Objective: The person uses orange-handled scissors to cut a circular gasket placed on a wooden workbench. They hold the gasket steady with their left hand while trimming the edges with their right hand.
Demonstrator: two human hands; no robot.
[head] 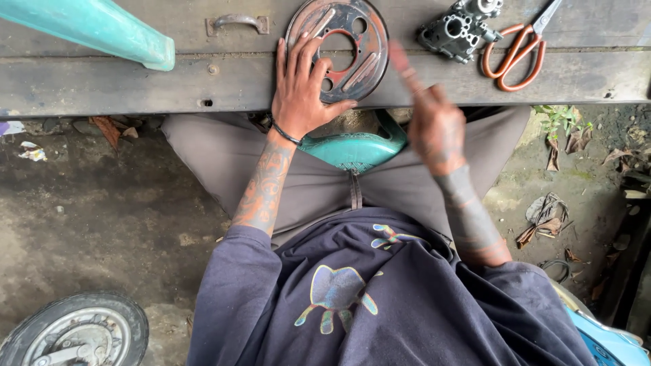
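Observation:
A rusty round metal plate (pixel 352 34) with a large centre hole lies on the dark wooden bench (pixel 135 85). My left hand (pixel 302 88) rests flat on the plate's near left edge, fingers spread. My right hand (pixel 434 122) is raised just in front of the bench edge, blurred by motion, and grips a thin reddish stick-like tool (pixel 405 64) that points up toward the plate. What kind of tool it is cannot be told.
A grey cast metal engine part (pixel 458 27) and orange-handled scissors (pixel 519 51) lie right of the plate. A teal panel (pixel 102 27) rests at the bench's left, a teal stool (pixel 356 149) under me. A small wheel (pixel 74 332) stands on the concrete floor lower left.

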